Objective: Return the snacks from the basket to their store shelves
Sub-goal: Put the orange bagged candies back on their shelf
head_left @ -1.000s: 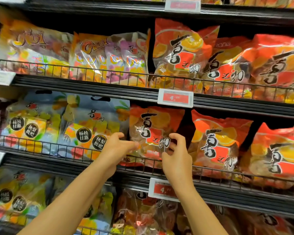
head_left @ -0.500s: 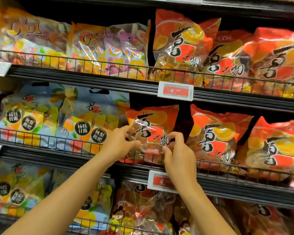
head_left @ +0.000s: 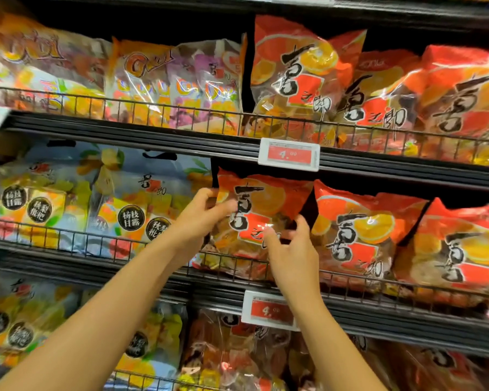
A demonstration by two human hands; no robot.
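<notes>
Store shelving fills the view: three black tiers w/ wire front rails, all stocked w/ bagged snacks.

1. Middle shelf [head_left: 407, 314]: target tier. Left section holds blue/yellow bags [head_left: 116, 204]; right section holds a row of matching orange bags [head_left: 362, 232], standing upright behind the wire rail [head_left: 68, 238].
2. Upper shelf [head_left: 153, 136]: mixed pastel bags at left, same orange product at right. White-framed red price tag [head_left: 289, 155] clipped to its front edge; a second price tag [head_left: 269, 310] sits on the middle shelf edge, just below the hands.
3. Orange snack bag [head_left: 266, 198]: task item. Position: on middle shelf, leftmost of the orange row, between the blue/yellow bags and the next orange bag. Lower part sits behind the rail; upper part leans slightly fwd.
4. Left hand [head_left: 201, 218]: fingers curled round the bag's left edge, thumb on the front film. Grasping.
5. Right hand [head_left: 292, 249]: thumb and fingers curled at the bag's lower right area, approx. in a pinch; actual contact w/ the film can't be confirmed.

Status (est.): this bag is essentially placed in the correct product row; remaining action is to square it up and let go. Basket is not in view, so qty of snacks left to return is unknown.
</notes>
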